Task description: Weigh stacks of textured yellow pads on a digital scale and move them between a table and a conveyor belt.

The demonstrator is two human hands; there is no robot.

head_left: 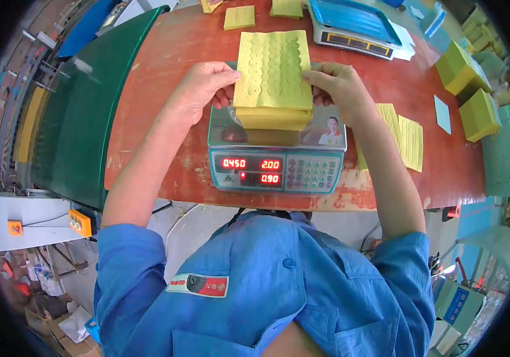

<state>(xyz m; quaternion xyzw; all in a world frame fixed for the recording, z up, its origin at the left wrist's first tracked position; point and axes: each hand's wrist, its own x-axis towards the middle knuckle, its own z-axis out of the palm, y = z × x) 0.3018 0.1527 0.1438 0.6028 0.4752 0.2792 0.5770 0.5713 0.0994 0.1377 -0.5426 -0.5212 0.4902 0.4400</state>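
A thick stack of yellow sheets [273, 71] with rows of round embossed marks stands on the metal pan of a digital weighing scale [216, 134]. My left hand [208, 89] pinches the left edge of the upper sheets between thumb and fingers. On the opposite edge, my right hand [337, 88] pinches the same sheets, its fingertips partly hidden behind the stack. Red digits glow on the scale's front panel [252, 171], beside a keypad. Beneath my right forearm lie a few loose yellow sheets [410, 143], partly covered by the arm.
The scale stands near the front edge of a worn red table [165, 107]. A second scale with a blue tray [353, 21] is at the back, near small yellow stacks [240, 17]. Yellow blocks [480, 116] stand far right. A green-topped surface [79, 113] adjoins at left.
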